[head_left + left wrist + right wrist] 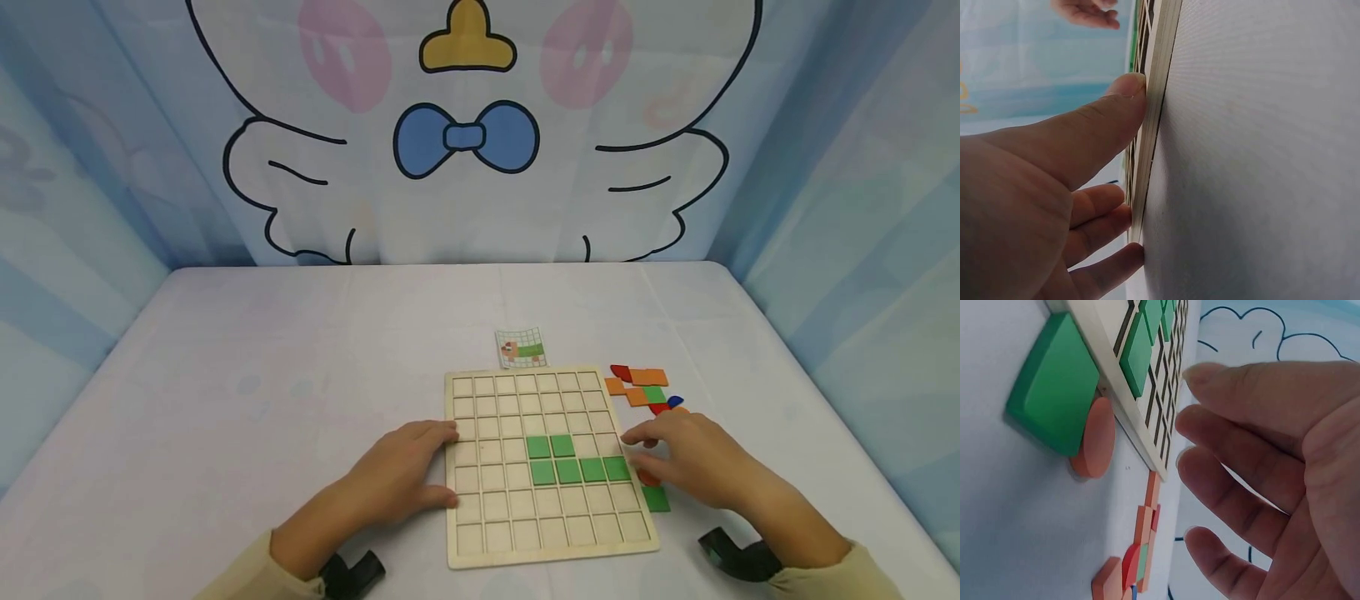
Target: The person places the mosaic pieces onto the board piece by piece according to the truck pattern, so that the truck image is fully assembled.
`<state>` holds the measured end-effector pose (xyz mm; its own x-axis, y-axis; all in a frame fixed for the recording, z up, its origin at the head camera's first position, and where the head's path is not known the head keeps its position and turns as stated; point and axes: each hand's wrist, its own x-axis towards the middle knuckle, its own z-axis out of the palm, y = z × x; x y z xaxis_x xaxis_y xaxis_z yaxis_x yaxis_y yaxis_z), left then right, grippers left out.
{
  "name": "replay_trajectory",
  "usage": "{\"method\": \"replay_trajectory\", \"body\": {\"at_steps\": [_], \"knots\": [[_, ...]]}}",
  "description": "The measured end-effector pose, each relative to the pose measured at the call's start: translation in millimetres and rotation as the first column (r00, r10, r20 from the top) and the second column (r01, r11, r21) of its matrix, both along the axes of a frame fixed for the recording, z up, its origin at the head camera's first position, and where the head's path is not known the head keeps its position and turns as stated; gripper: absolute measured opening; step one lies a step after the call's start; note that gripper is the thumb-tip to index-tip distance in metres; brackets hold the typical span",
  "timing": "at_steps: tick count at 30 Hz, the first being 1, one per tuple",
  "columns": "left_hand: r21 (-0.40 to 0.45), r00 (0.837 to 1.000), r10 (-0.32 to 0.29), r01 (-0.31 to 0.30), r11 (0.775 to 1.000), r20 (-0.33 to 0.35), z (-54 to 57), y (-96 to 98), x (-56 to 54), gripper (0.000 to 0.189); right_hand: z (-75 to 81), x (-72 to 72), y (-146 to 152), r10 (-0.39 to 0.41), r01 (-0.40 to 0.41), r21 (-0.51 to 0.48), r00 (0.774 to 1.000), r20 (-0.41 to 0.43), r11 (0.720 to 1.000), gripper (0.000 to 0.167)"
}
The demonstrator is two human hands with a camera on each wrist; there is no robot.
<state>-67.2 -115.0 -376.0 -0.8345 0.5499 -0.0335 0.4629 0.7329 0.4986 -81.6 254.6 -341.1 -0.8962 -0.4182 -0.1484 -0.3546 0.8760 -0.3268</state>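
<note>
A wooden grid board (pixel 491 504) lies on the table, with several green square tiles (pixel 567 472) in its cells: two in one row, more in the row nearer me. My left hand (pixel 397 475) rests against the board's left edge, thumb and fingertips touching the rim. Over the right edge hovers my right hand (pixel 693 458), its fingers slightly bent and nothing between them. In the right wrist view, a loose green tile (pixel 1057 384) and an orange rounded piece (pixel 1096 440) lie beside the board, below that hand.
Just beyond the board lies a small picture card (pixel 521 348) showing a grid figure with green and orange parts. Loose orange tiles (pixel 648 377), a red piece (pixel 620 372) and a blue piece (pixel 676 401) are scattered right of the board. A printed curtain (pixel 465 217) stands behind the table.
</note>
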Motion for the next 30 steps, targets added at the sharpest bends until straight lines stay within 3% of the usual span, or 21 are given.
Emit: {"method": "replay_trajectory", "body": {"at_steps": [15, 23, 30], "knots": [[-0.006, 1.0, 0.002, -0.002, 1.0, 0.0, -0.8, 0.0, -1.4, 0.07, -12.1, 20.3, 26.2, 0.096, -0.096, -0.022, 0.995, -0.007, 0.995, 0.036], [-0.013, 1.0, 0.01, -0.01, 1.0, 0.013, -1.1, 0.1, -1.3, 0.07, -19.4, 22.0, 24.5, 0.159, -0.158, 0.021, 0.98, -0.115, 0.987, 0.037], [-0.011, 1.0, 0.005, -0.005, 1.0, 0.002, -1.2, 0.0, -1.0, 0.07, -20.5, 20.3, 22.0, 0.124, -0.117, 0.049, 0.975, -0.182, 0.992, 0.029]]}}
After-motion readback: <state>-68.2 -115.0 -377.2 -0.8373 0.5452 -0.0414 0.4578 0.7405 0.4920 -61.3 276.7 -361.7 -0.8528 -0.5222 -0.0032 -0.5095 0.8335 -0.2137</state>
